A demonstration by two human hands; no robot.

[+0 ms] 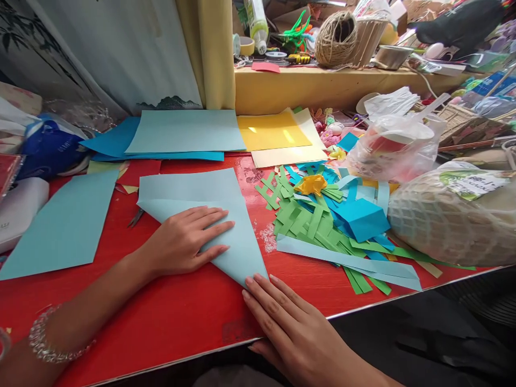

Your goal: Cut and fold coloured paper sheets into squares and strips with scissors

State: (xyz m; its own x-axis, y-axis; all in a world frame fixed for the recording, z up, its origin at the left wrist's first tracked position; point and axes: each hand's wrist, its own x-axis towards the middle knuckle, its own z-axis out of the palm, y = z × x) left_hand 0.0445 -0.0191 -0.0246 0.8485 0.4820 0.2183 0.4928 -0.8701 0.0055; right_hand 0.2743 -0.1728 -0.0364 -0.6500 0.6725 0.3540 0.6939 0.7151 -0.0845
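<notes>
A light blue sheet of paper (226,188) lies on the red table with one side folded over diagonally, its point toward the front edge. My left hand (193,234) rests on the folded flap, fingers stretched out and pressing it flat. At the pointed lower corner of the sheet, my right hand (290,322) lays its straight fingertips on the paper, with the thumb lower, by the table edge. Partly under the sheet's left side sits a small dark metal tool (136,217), mostly hidden.
Another light blue sheet (72,220) lies at left. Stacked light blue paper (185,131) and yellow paper (274,130) are at the back. Green paper strips (310,223) pile up at right, beside a net-wrapped bundle (451,215). The table's front edge (193,356) runs close below my hands.
</notes>
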